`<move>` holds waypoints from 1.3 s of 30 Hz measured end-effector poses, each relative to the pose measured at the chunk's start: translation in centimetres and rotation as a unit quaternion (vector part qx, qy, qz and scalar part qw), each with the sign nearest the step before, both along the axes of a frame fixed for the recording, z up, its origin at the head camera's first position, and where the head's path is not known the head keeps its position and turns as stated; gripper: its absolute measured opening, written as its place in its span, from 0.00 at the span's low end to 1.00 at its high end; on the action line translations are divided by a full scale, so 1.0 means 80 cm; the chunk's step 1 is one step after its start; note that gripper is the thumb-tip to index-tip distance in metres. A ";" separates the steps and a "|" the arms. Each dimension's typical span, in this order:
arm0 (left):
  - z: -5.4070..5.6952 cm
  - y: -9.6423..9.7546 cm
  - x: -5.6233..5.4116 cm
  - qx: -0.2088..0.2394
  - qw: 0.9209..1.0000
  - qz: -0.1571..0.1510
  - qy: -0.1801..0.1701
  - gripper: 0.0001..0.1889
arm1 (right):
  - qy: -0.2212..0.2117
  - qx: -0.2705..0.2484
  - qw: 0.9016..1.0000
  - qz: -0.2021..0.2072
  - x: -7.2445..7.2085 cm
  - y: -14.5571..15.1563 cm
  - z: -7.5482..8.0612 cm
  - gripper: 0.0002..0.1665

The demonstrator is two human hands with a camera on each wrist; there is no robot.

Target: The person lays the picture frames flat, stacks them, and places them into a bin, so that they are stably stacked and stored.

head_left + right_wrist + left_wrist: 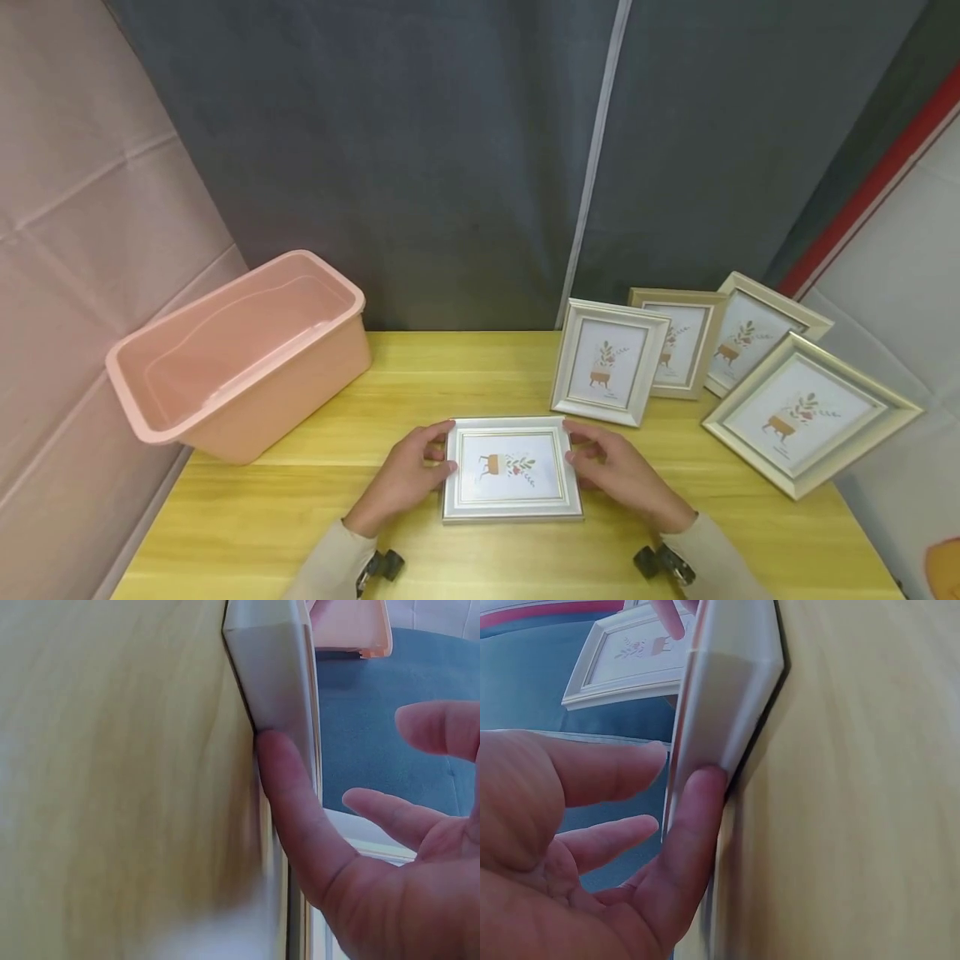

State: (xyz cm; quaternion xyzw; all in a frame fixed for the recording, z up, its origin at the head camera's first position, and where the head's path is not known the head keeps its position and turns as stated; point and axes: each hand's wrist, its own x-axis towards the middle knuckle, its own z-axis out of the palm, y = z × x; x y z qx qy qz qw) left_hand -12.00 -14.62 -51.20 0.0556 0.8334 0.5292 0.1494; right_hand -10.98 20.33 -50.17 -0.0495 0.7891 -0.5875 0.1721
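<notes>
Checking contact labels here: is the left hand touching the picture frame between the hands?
Touching: the left wrist view shows a fingertip of the left hand against the side of that picture frame.

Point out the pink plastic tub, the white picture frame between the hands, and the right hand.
Pink plastic tub (288, 393), head view, outer front wall.
White picture frame (513, 468), head view, central print.
Right hand (628, 475), head view, its back.
</notes>
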 end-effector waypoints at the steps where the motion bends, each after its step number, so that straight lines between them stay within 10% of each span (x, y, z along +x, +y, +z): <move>1: -0.001 0.000 -0.001 0.002 1.000 0.001 -0.002 0.32 | -0.003 -0.007 1.000 0.003 -0.001 0.001 0.000 0.38; 9: -0.003 0.001 -0.003 0.006 1.000 0.008 -0.008 0.31 | 0.004 -0.053 0.998 0.016 -0.006 0.018 0.001 0.33; 16: 0.000 0.002 -0.001 0.015 1.000 0.004 -0.020 0.32 | 0.095 0.010 0.995 0.001 -0.013 0.025 0.023 0.26; 30: 0.000 0.004 -0.008 0.009 1.000 0.013 -0.020 0.32 | 0.329 0.061 0.939 -0.077 -0.043 0.054 0.086 0.16; 39: 0.004 0.006 -0.001 0.017 0.999 0.021 -0.020 0.32 | 0.370 0.059 0.918 -0.126 -0.060 0.069 0.123 0.16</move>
